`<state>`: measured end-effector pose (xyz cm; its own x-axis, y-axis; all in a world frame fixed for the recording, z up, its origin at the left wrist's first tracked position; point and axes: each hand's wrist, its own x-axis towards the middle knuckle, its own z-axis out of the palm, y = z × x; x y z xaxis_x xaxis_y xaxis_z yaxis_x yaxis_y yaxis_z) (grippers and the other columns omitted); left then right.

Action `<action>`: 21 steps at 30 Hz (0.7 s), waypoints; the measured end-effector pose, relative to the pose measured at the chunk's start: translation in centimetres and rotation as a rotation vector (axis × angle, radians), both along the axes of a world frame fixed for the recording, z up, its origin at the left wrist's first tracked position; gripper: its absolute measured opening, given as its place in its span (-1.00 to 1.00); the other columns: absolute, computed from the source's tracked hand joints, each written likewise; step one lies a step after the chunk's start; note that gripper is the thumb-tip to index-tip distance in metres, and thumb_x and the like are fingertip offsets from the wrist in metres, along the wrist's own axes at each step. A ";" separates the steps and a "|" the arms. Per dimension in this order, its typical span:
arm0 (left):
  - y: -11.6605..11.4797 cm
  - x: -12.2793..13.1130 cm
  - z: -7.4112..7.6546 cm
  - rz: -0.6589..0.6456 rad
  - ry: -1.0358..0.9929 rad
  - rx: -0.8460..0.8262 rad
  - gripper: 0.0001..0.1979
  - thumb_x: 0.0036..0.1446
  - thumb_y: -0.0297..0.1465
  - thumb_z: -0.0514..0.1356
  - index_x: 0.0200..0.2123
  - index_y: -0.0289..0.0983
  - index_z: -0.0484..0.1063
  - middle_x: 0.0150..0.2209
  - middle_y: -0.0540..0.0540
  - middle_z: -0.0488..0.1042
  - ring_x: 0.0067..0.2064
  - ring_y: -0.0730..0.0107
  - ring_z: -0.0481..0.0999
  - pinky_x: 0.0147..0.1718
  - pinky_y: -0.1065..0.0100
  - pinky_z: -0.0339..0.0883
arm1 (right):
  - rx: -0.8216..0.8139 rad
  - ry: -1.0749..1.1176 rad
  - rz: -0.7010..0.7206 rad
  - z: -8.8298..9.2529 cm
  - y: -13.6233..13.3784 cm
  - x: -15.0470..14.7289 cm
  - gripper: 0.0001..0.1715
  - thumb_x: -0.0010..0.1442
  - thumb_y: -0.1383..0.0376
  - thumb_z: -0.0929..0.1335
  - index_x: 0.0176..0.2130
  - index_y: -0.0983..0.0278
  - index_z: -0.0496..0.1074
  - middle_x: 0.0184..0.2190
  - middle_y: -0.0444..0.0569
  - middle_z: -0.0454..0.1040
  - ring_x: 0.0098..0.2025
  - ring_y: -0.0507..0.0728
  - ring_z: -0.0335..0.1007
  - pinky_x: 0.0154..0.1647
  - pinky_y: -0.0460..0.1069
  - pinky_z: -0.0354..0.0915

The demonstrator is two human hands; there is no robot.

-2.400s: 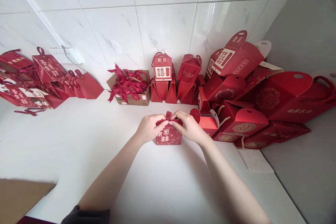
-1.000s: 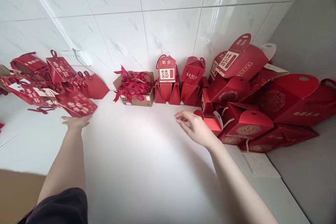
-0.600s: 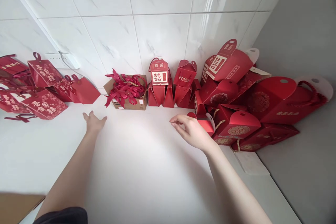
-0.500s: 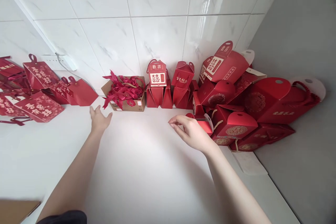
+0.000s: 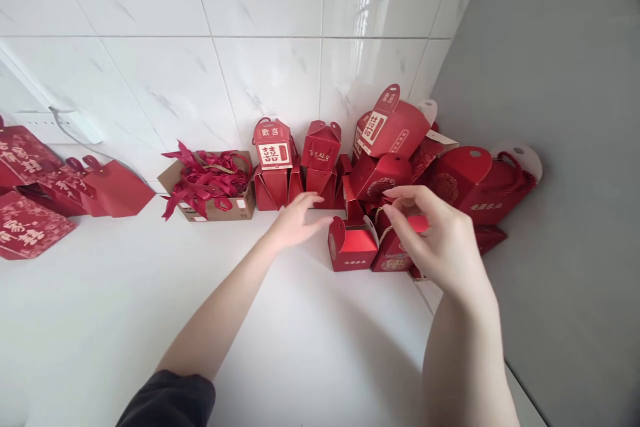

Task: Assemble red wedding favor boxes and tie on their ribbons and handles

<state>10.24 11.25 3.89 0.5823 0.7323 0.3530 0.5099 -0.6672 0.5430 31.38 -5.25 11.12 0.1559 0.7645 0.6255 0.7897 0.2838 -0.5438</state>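
My left hand (image 5: 299, 221) holds nothing, its fingers apart, beside a small red box (image 5: 354, 247) with a white-lined flap. My right hand (image 5: 445, 240), thumb and fingers apart and empty, is in front of a red box with a rope handle (image 5: 395, 260) and partly hides it. Behind these, a red box with a round gold pattern (image 5: 383, 179) lies under a tilted red and white box (image 5: 395, 123). Near the wall stand a red and white box (image 5: 273, 147) and a red box with gold writing (image 5: 323, 150), both on top of other red boxes.
A cardboard box (image 5: 225, 210) of red ribbons (image 5: 210, 177) stands against the tiled wall (image 5: 270, 0). Red patterned boxes (image 5: 35, 227) lie at the left on the white table (image 5: 125, 293). A large red box (image 5: 480, 190) leans near the grey panel (image 5: 560, 93).
The view has turned to the right. My left hand has moved right from beside the red boxes on the left, past the ribbons. My right hand has moved right, over the rope-handled box.
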 end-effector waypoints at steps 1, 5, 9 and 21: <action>-0.5 0.6 -0.8 -0.063 0.012 -0.072 -0.37 0.08 -0.02 0.22 0.17 -0.14 0.28 0.26 -0.18 0.22 0.21 0.07 0.32 0.16 0.11 0.24 | 0.009 -0.005 -0.045 0.1 -0.2 0.5 -0.80 0.28 0.26 0.31 -0.07 0.18 0.39 -0.29 -0.09 0.50 -0.29 0.06 0.45 -0.40 -0.11 0.29; -1.4 1.9 -4.1 -0.279 -0.019 -0.257 0.01 -0.15 -0.08 0.40 0.33 -0.12 0.04 0.34 -0.22 0.07 0.31 0.00 0.16 0.24 0.07 0.14 | 0.021 -0.011 -0.146 0.0 -0.8 1.8 -0.83 0.27 0.26 0.31 -0.10 0.15 0.41 -0.31 -0.13 0.51 -0.31 0.05 0.46 -0.45 -0.13 0.26; -1.3 2.3 -5.7 -0.320 -0.098 -0.329 0.09 -0.17 -0.19 0.43 0.36 -0.11 -0.07 0.36 -0.25 0.00 0.33 -0.01 0.10 0.27 0.02 0.07 | 0.029 -0.014 -0.168 -0.1 -0.9 2.1 -0.84 0.27 0.26 0.31 -0.12 0.15 0.41 -0.33 -0.15 0.51 -0.36 0.03 0.45 -0.48 -0.14 0.25; 1.9 -3.4 -2.2 -0.245 0.038 -0.566 0.11 -0.19 -0.32 0.42 0.38 -0.13 -0.10 0.12 -0.24 0.39 -0.07 0.18 0.53 0.01 0.13 0.36 | 0.000 -0.025 -0.105 0.1 -0.6 1.8 -0.88 0.28 0.29 0.30 -0.18 0.19 0.44 -0.30 -0.14 0.55 -0.42 0.01 0.43 -0.44 -0.11 0.29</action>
<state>6.84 13.14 1.72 0.7616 0.6437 -0.0755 0.4043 -0.3809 0.8315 33.18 -5.85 11.26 0.2195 0.7448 0.6301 0.8285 0.1988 -0.5236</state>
